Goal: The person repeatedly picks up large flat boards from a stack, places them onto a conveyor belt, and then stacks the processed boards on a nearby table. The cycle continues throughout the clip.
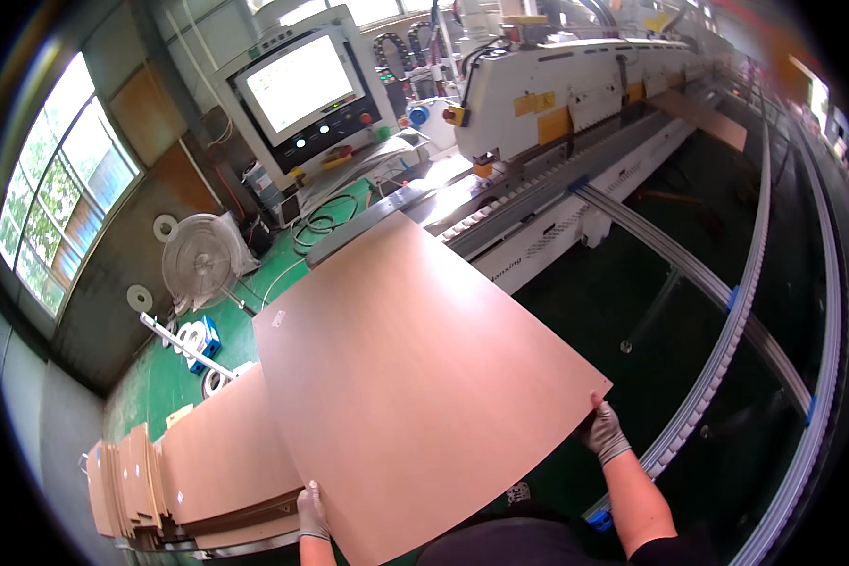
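Both forearms rise bare from the lower edge and spread well apart, the gloved left hand [312, 514] low near the body with fingers curled in a grip, the gloved right hand [603, 431] reaching further forward, fingers likewise clamped.

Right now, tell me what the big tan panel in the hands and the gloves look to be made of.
Large tan flat panel: likely laminated wood board; smooth matte face, thin straight edges. Grey gloves on left hand and right hand: apparently knitted fabric, perhaps coated; the weave is too small to confirm.
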Demonstrator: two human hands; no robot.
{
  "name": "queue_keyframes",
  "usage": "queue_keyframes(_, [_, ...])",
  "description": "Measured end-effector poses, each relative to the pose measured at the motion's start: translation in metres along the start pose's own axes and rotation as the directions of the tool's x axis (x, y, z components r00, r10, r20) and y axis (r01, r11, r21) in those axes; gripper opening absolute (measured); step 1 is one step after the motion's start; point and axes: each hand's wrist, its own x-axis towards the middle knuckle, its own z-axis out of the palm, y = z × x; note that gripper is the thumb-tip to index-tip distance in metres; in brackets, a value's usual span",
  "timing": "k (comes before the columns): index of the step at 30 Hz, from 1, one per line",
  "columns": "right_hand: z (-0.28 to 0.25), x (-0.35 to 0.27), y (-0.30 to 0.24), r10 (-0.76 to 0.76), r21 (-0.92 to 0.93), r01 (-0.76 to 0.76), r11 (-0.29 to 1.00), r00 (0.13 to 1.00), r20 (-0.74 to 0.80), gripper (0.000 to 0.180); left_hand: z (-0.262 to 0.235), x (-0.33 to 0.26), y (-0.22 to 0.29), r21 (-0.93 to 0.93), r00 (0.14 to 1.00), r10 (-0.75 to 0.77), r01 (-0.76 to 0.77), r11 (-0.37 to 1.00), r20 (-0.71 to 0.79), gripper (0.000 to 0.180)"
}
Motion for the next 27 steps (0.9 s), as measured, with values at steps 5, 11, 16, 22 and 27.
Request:
queue_keyframes(5, [0.020, -0.036, 0.092, 0.088, -0.293, -0.107, 0.950, 0.993, -0.079, 0.041, 0.039, 0.001, 0.019, 0.043, 0.999, -0.028, 0.030, 0.999, -0.040, 0.046])
queue_keyframes(11, [0.066, -0.066, 0.118, 0.656, -0.441, -0.592, 0.675, 0.755, -0.008, 0.054, 0.052, 0.018, 0.035, -0.127, 0.981, -0.190, 0.193, 0.973, 0.032, 0.046])
queue_keyframes(16, [0.091, -0.072, 0.119, 0.390, -0.499, -0.277, 0.821, 0.911, 0.136, 0.054, 0.067, 0.028, 0.026, -0.158, 0.968, -0.246, 0.252, 0.955, 0.056, 0.044])
queue_keyframes(22, [0.078, -0.070, 0.145, 0.277, -0.490, -0.206, 0.847, 0.958, 0.075, 0.045, 0.139, 0.008, 0.055, -0.073, 0.948, -0.103, 0.131, 0.989, 0.301, 0.054])
queue_keyframes(27, [0.056, -0.039, 0.154, 0.001, -0.375, -0.083, 0.923, 0.977, -0.213, 0.041, 0.199, -0.010, 0.088, 0.075, 0.922, -0.078, 0.053, 0.996, 0.380, 0.055])
